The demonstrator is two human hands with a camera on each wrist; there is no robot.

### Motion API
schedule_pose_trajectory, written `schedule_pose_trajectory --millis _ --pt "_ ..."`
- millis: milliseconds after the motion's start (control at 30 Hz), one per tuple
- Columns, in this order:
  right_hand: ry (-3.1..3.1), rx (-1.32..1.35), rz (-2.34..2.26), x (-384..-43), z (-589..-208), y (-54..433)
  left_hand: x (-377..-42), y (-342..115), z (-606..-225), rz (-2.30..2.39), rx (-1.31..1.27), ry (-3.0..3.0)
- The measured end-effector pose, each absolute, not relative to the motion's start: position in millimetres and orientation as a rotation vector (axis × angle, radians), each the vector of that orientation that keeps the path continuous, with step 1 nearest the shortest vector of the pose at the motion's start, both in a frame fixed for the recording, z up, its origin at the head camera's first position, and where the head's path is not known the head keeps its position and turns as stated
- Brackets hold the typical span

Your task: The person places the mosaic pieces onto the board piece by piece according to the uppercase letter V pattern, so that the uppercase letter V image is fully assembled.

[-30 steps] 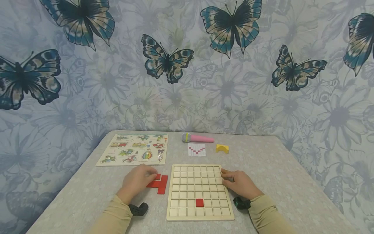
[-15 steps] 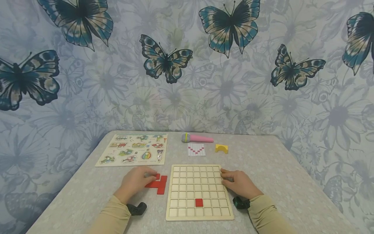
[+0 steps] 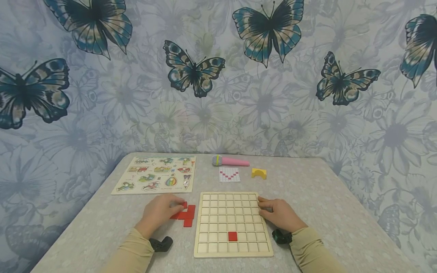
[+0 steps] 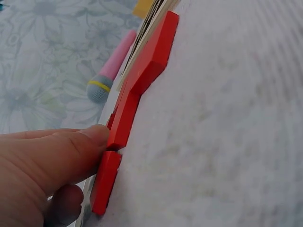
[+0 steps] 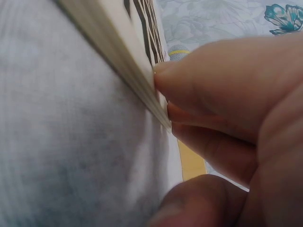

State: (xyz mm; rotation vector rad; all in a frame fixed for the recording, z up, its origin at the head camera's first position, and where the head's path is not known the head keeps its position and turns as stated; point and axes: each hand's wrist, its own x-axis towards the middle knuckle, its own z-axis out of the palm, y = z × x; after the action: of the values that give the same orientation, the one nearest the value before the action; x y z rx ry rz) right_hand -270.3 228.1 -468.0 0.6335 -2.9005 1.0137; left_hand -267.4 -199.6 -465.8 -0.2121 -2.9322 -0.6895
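A wooden grid board (image 3: 233, 224) lies on the table in front of me, with one red square (image 3: 233, 236) set in a lower cell. Just left of it is a small cluster of red tiles (image 3: 187, 217). My left hand (image 3: 160, 212) lies over the cluster's left part. In the left wrist view its fingertips (image 4: 97, 135) pinch the edge of one red tile (image 4: 116, 130); more red tiles (image 4: 147, 66) lie beyond. My right hand (image 3: 278, 214) rests at the board's right edge near the top corner. Its fingertips (image 5: 163, 75) press against the board's side (image 5: 113, 56) and hold nothing.
A picture peg puzzle (image 3: 155, 175) lies at the back left. A pink toy microphone (image 3: 230, 161), a pattern card (image 3: 229, 174) and a yellow arch block (image 3: 259, 173) lie behind the board. The butterfly-print wall rises behind the table.
My left hand's fingers have shifted slightly on the red tiles, and the cluster's outline has changed a little. My right hand and the board have stayed put.
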Motion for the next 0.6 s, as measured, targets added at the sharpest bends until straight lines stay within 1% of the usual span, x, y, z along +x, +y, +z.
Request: schedule_pose_trajectory --millis 200,600 --pt "-2.912 0.604 1.028 -269.5 -468.3 227.3 -267.9 -196.0 -464.9 -0.698 -0.207 -2.896" --pt "-2.913 0.612 1.034 -270.2 -468.0 226.9 -256.6 -169.8 -458.3 -0.62 -0.344 -2.837"
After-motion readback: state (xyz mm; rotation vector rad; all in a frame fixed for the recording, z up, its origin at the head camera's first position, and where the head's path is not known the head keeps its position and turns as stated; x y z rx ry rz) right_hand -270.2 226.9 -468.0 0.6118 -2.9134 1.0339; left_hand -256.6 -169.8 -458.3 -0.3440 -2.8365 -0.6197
